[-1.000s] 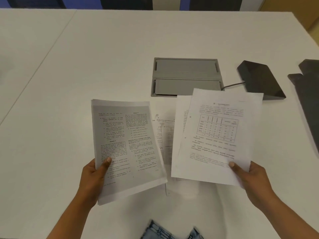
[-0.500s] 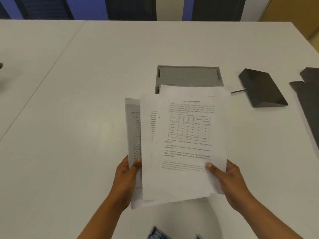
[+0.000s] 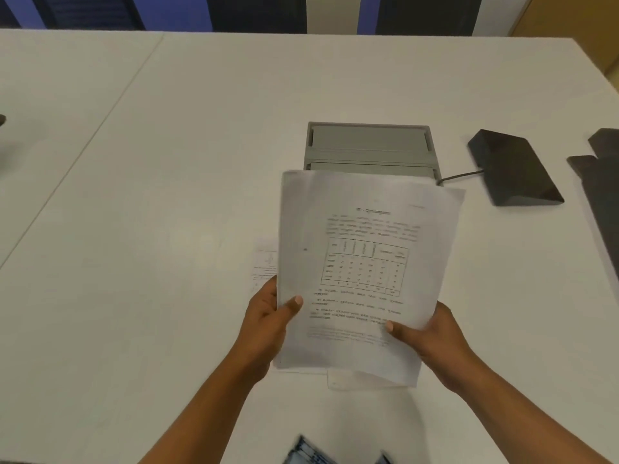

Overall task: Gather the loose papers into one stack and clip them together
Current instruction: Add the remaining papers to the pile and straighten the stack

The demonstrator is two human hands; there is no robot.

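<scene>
Both hands hold one stack of printed papers (image 3: pixel 365 262) above the white table (image 3: pixel 167 195). The top sheet shows text and a table grid. My left hand (image 3: pixel 268 316) grips the stack's lower left edge, thumb on top. My right hand (image 3: pixel 425 336) grips the lower right edge, thumb on the top sheet. The sheets are roughly aligned, with corners sticking out at the upper right and the bottom. Another printed sheet (image 3: pixel 266 266) lies flat on the table beneath, showing at the stack's left edge. No clip is visible.
A grey recessed cable box (image 3: pixel 368 145) sits in the table just behind the papers. A dark wedge-shaped device (image 3: pixel 512 169) with a cable lies to its right, and dark flat pieces (image 3: pixel 603 182) at the right edge. Blue fabric (image 3: pixel 311 453) shows at the bottom.
The two separate bundles, one in each hand, have been brought together into one overlapping stack held by both hands. My hands moved toward each other.
</scene>
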